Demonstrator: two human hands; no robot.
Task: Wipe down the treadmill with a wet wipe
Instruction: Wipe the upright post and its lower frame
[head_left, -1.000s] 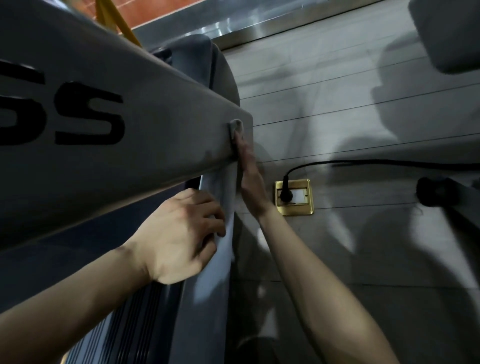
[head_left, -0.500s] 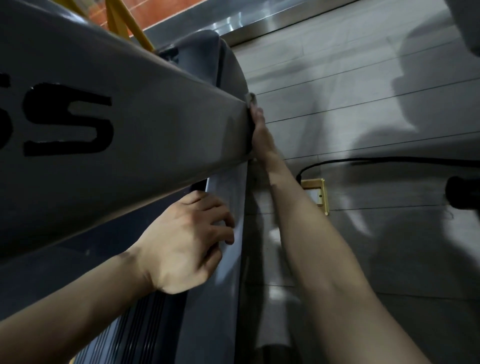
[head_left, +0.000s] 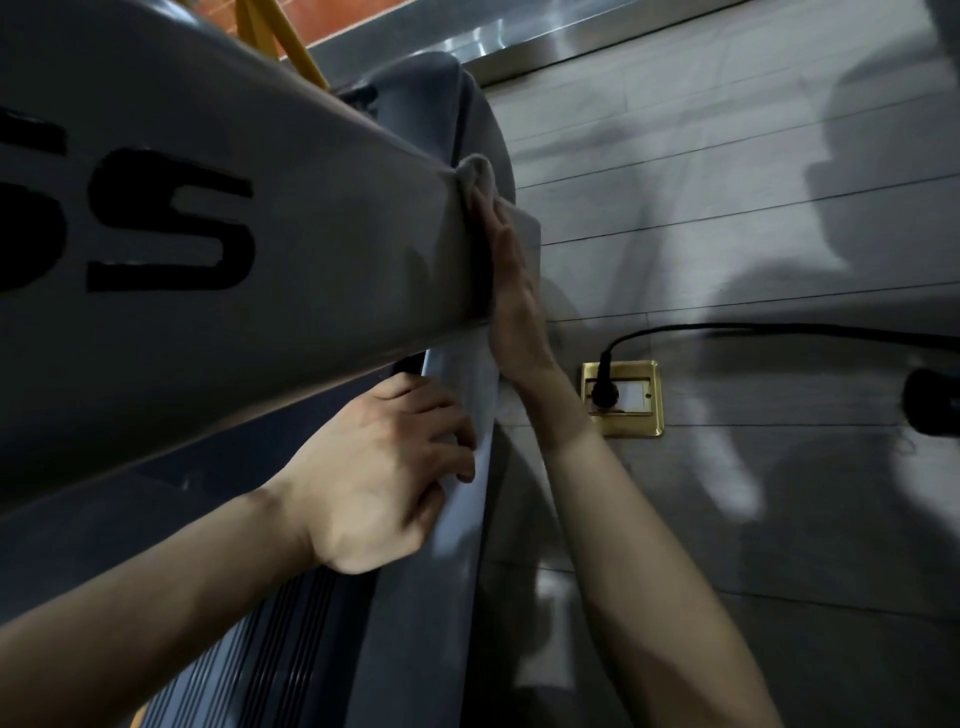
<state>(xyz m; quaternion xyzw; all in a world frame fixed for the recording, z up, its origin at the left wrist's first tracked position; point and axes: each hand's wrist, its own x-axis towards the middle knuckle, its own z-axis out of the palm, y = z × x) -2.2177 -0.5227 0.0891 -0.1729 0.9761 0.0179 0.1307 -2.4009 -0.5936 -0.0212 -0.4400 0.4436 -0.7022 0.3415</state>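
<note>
Presses crumpled white wet wipe against right edge of grey treadmill beam with flat right hand; curls left hand over pale near rail.

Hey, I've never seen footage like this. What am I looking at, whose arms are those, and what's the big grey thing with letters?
One camera, worn on a person's head, looks down at their own arms. The grey thing is a treadmill's slanted beam, with black lettering. The right hand presses a wet wipe flat against its edge. The left hand curls its fingers over the side rail below. On the floor, a black plug sits in a brass socket.
</note>
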